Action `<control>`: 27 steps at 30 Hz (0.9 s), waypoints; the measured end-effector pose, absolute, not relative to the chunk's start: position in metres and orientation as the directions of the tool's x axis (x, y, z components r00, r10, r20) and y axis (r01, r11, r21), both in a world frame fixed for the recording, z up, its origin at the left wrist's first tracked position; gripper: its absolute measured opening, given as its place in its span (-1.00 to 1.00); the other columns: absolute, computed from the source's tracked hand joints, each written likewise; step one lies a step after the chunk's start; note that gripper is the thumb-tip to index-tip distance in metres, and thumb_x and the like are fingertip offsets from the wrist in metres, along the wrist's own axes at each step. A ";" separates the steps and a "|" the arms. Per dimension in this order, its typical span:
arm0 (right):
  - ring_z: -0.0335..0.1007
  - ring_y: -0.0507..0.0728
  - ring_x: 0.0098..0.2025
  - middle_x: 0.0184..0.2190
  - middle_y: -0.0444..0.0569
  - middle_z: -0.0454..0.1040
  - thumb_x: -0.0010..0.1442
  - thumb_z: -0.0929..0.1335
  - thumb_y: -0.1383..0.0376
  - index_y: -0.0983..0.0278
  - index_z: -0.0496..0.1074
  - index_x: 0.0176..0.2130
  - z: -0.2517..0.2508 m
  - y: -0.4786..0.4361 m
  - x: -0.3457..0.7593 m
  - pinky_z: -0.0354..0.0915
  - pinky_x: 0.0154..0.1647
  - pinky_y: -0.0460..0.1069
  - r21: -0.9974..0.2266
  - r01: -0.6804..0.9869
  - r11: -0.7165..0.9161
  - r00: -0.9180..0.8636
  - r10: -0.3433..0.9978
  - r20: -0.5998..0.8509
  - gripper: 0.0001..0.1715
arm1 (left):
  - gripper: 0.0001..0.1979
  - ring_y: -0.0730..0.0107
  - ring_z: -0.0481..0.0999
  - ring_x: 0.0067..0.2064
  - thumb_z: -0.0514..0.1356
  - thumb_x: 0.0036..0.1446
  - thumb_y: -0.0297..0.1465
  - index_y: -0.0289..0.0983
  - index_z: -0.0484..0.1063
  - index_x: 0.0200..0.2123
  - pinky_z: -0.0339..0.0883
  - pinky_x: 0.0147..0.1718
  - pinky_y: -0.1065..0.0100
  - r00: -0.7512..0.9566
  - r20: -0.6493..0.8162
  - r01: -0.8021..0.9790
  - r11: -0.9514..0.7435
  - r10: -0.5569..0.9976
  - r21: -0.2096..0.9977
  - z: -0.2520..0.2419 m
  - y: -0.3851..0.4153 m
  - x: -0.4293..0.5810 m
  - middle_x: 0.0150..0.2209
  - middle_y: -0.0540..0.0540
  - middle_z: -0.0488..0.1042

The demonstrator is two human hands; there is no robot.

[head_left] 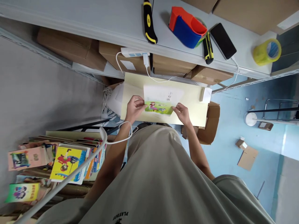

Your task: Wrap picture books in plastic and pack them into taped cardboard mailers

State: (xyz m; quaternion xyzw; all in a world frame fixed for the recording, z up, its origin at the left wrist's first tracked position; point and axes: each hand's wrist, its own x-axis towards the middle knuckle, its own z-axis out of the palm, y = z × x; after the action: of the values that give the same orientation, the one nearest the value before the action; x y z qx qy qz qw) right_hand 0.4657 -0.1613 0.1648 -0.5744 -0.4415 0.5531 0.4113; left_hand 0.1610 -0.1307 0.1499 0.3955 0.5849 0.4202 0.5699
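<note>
at far left, children's books pile up in stacks, a green-and-yellow book [22, 192] and a pink book [27, 158] lying near a yellow-covered book [60, 163], with a grey tube [60, 184] slanting across the foreground. further right, a white power strip [134, 53] sits by cardboard boxes under a grey shelf [93, 14], a plug in one socket.

the left hand [135, 108], fingers curled and thumb closed, pinches the left edge of an illustrated sheet [161, 99]. the sheet, white above and green below with a figure in a hat, is at the middle of the scene, over a pale yellow tabletop [193, 107]; whether it is one leaf or a booklet cannot be told. above it on the shelf lies a black-and-yellow utility knife [149, 21].

the right hand [182, 113], also drawn into a pinch, grips the sheet's lower right edge between thumb and bent fingers. a red-and-blue tape dispenser [188, 28], a smaller knife [208, 48] and a dark-screened phone [223, 40] line the shelf overhead. a small white box [205, 95] stands at the tabletop's right end, near an open carton [212, 124] below. at right, a roll of yellow tape [261, 53] rests on the shelf, and flattened cardboard [248, 158] lies on the blue floor [227, 168].
</note>
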 end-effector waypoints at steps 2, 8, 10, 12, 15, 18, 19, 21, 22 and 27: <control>0.63 0.19 -0.17 -0.34 -0.11 0.66 0.29 0.61 -0.22 0.20 0.74 0.04 0.165 -0.159 0.470 0.60 0.07 0.14 -0.953 0.039 -0.301 0.007 0.954 -0.301 -0.37 | -0.44 0.15 0.75 -0.13 0.63 -0.06 -0.11 -0.17 0.52 -0.09 0.64 -0.12 0.24 0.025 -0.341 0.016 0.341 0.940 0.940 0.150 -0.130 0.161 -0.17 -0.12 0.75; 0.58 0.14 -0.29 -0.38 -0.17 0.67 0.25 0.63 -0.10 0.14 0.65 0.32 0.162 -0.148 0.471 0.65 -0.07 0.11 -0.906 -0.044 -0.422 0.074 0.903 -0.424 -0.23 | -0.39 0.03 0.74 -0.01 0.41 0.25 0.19 -0.27 0.72 -0.08 0.61 -0.10 0.24 0.000 -0.308 0.088 0.307 0.951 0.948 0.153 -0.130 0.172 -0.15 -0.21 0.75; 0.71 0.21 -0.14 -0.19 -0.01 0.77 0.27 0.60 -0.11 0.20 0.75 0.07 0.158 -0.143 0.468 0.70 0.00 0.15 -0.869 -0.123 -0.480 0.062 0.870 -0.489 -0.44 | -0.32 0.06 0.74 -0.11 0.36 0.27 0.28 -0.28 0.70 -0.11 0.60 -0.16 0.23 -0.024 -0.322 0.055 0.323 0.946 0.945 0.148 -0.127 0.177 -0.17 -0.23 0.75; 0.78 0.27 -0.06 -0.13 0.09 0.80 0.30 0.58 -0.08 0.25 0.73 -0.05 0.153 -0.139 0.465 0.74 0.06 0.19 -0.807 -0.202 -0.555 0.025 0.821 -0.570 -0.52 | -0.29 0.15 0.71 -0.26 0.33 0.27 0.32 -0.28 0.66 -0.15 0.57 -0.26 0.23 -0.049 -0.361 0.011 0.362 0.931 0.932 0.140 -0.122 0.181 -0.19 -0.25 0.74; 0.83 0.30 -0.07 -0.16 0.13 0.81 0.32 0.59 0.02 0.27 0.67 0.04 0.145 -0.139 0.462 0.76 0.11 0.23 -0.697 -0.264 -0.667 -0.062 0.732 -0.678 -0.54 | -0.36 0.22 0.67 -0.36 0.31 0.33 0.27 -0.25 0.59 -0.21 0.54 -0.31 0.24 -0.086 -0.417 -0.018 0.418 0.905 0.908 0.130 -0.118 0.179 -0.27 -0.23 0.70; 0.82 0.34 0.05 -0.03 0.15 0.81 0.23 0.66 0.08 0.24 0.61 0.14 0.135 -0.147 0.454 0.75 0.14 0.25 -0.671 -0.254 -0.696 -0.075 0.706 -0.704 -0.41 | -0.51 0.15 0.72 -0.18 0.40 0.30 0.13 -0.22 0.59 -0.23 0.57 -0.15 0.24 -0.110 -0.350 0.027 0.355 0.930 0.935 0.124 -0.122 0.170 -0.22 -0.18 0.71; 0.81 0.36 0.09 0.01 0.15 0.81 0.18 0.69 0.06 0.23 0.60 0.14 0.131 -0.150 0.449 0.75 0.13 0.26 -0.675 -0.236 -0.699 -0.072 0.705 -0.705 -0.36 | -0.56 0.14 0.72 -0.14 0.43 0.28 0.07 -0.21 0.60 -0.23 0.56 -0.11 0.24 -0.102 -0.323 0.052 0.329 0.941 0.943 0.122 -0.126 0.166 -0.21 -0.16 0.71; 0.78 0.40 0.13 0.04 0.15 0.80 0.07 0.74 -0.02 0.21 0.60 0.10 0.123 -0.155 0.433 0.76 0.09 0.29 -0.682 -0.196 -0.705 -0.061 0.702 -0.709 -0.26 | -0.64 0.18 0.69 -0.14 0.45 0.24 -0.02 -0.19 0.61 -0.19 0.53 -0.09 0.28 -0.081 -0.309 0.085 0.316 0.948 0.945 0.114 -0.135 0.156 -0.23 -0.10 0.70; 0.78 0.41 0.13 0.04 0.14 0.81 0.01 0.75 -0.07 0.20 0.60 0.08 0.119 -0.157 0.423 0.76 0.07 0.29 -0.684 -0.185 -0.706 -0.050 0.702 -0.711 -0.22 | -0.66 0.21 0.68 -0.18 0.45 0.23 -0.05 -0.18 0.62 -0.13 0.52 -0.12 0.29 -0.085 -0.325 0.087 0.332 0.942 0.939 0.108 -0.140 0.151 -0.27 -0.07 0.68; 0.76 0.42 0.19 -0.01 0.11 0.82 -0.05 0.73 -0.19 0.17 0.60 0.01 0.099 -0.147 0.367 0.75 0.11 0.29 -0.712 -0.244 -0.659 -0.030 0.739 -0.673 -0.18 | -0.53 0.17 0.70 -0.20 0.35 0.32 -0.07 -0.20 0.57 0.15 0.54 -0.10 0.25 -0.295 -0.413 0.026 0.440 0.862 0.898 0.056 -0.139 0.109 -0.21 -0.11 0.69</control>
State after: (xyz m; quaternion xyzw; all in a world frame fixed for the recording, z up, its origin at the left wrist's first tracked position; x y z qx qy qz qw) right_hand 0.3673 -0.1469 0.0993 -0.5976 -0.2069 0.6871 0.3576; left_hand 0.1092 -0.1387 0.0555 0.3232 0.6868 0.4192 0.4981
